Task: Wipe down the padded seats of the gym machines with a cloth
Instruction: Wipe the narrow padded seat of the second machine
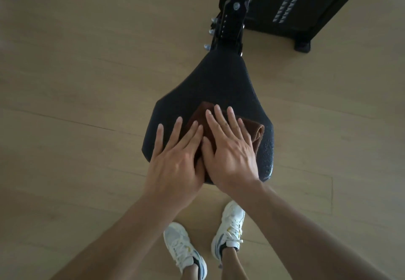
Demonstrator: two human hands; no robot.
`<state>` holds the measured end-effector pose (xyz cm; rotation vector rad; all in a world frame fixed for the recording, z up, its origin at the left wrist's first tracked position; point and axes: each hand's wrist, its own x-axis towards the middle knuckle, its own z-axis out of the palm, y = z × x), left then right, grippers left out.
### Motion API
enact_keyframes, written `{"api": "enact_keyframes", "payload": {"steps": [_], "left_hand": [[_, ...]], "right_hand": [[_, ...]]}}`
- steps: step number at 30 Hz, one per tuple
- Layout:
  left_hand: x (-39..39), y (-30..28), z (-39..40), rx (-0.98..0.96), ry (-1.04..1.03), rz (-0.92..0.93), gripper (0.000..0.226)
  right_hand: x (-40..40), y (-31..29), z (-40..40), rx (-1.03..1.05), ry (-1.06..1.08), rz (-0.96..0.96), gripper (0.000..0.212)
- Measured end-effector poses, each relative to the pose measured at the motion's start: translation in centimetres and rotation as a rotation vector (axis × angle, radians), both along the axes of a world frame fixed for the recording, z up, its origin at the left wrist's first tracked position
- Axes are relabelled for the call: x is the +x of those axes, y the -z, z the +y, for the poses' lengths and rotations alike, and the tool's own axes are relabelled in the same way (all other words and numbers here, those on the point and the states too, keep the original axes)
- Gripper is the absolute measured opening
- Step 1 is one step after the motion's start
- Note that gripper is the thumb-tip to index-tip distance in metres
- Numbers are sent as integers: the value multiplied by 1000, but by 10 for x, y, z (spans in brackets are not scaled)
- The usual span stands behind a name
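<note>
Nearest you, your two white sneakers [206,240] stand on the pale wood-plank floor [76,82], toes pointing at the near edge of the seat [219,82], and bare floor lies open on both sides of it. Your forearms run in from the bottom corners, cut off by the frame. Your left hand [175,161] lies flat with fingers straight and spread, its outer fingers on bare seat near the left rim and its inner fingers on the cloth [254,130]. Your right hand [230,154] is also flat and open, fingers straight, pressing down on the middle of the cloth; the two hands touch at the thumbs. The cloth is brown, soft-looking and folded, with a rolled fold showing at its right end; most of it is hidden under your palms. It sits on the wide near half of the seat, well inside the right rim. The seat is black, padded, pebbled in texture, with rounded corners, narrowing toward the far end. There it meets a black metal post [228,23] with a row of holes and silver bolts. Beyond stands a black machine housing [306,1], cut off at the top.
</note>
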<state>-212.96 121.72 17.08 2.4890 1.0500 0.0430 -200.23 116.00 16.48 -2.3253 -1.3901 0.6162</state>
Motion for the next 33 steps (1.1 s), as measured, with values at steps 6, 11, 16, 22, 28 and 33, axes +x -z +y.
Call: {"api": "enact_keyframes", "payload": {"steps": [6,11,16,22,28,33], "left_hand": [[-13,-8,4,-48,25,56,64],[-13,-19,6,-162,-202,-170,46],[-8,-28,20,-118,-378,-28,49],[6,-29,5,-132,-275,-134,17],[5,-47,5,-503,-388,-509,6],[-1,-59,17,-534,-485,-608,25]], "right_hand": [[-9,-17,-23,-38,-67,176,88],[-22,-23,-35,59,111,356,75],[-10,-39,-37,244,502,364,56],[30,-48,-37,104,669,385,34],[24,-50,-26,8,527,923,33],[20,-50,-15,-64,252,802,21]]}}
